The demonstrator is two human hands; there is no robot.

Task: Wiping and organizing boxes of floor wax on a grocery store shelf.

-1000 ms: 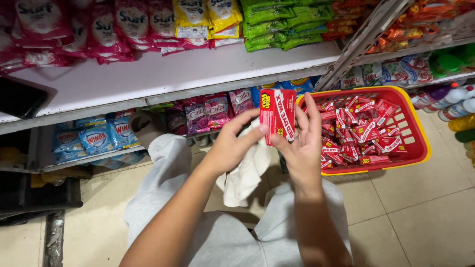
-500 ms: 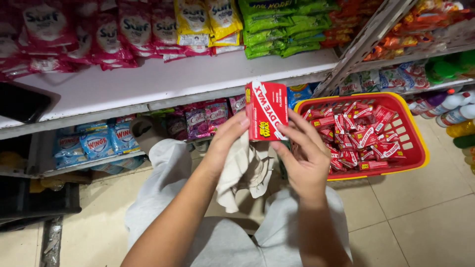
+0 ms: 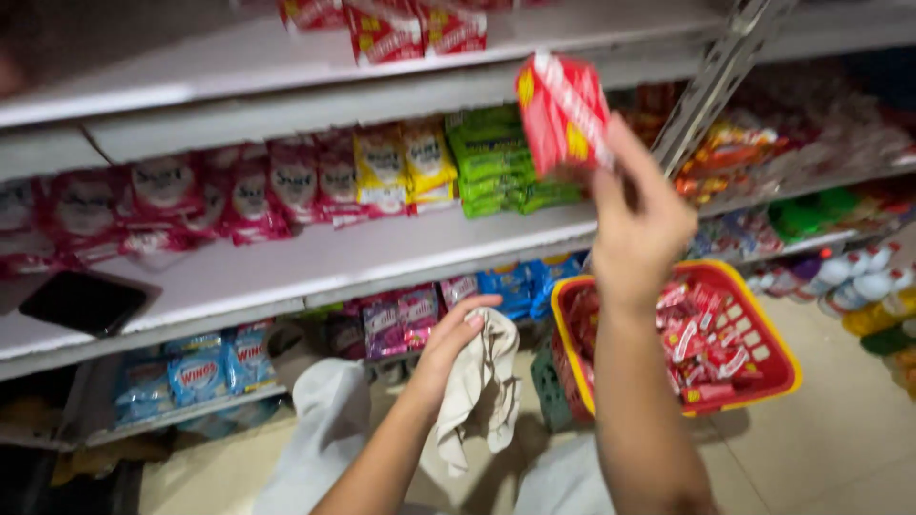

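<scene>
A person crouched before shop shelving lifts a red packet (image 3: 563, 113) in the right hand (image 3: 637, 224), fingers closed around its lower end, the packet raised to the level of the upper shelf (image 3: 239, 67) and near that shelf's front edge. A row of similar red packets (image 3: 401, 29) already lies on that shelf, to the left of the raised one. The left hand (image 3: 456, 334) sits lower, near the front edge of the bottom shelf, with a pale cloth (image 3: 477, 391) draped from its loosely closed fingers.

A red plastic basket (image 3: 778, 358), piled with more of the same red packets, stands on the tiled floor at the right end of the shelving, just beside the right forearm. On the middle shelf (image 3: 315, 262) hang pink, yellow and green sachets, and a dark phone (image 3: 84, 302) lies flat near its left end.

By the look of it, the work is at the placing step: one packet is up, the basket is far from empty. The next move would seem to call for setting the packet down beside the row on the upper shelf without knocking it, then opening the fingers to let go. The picture is blurred, so the exact grip is hard to read.
</scene>
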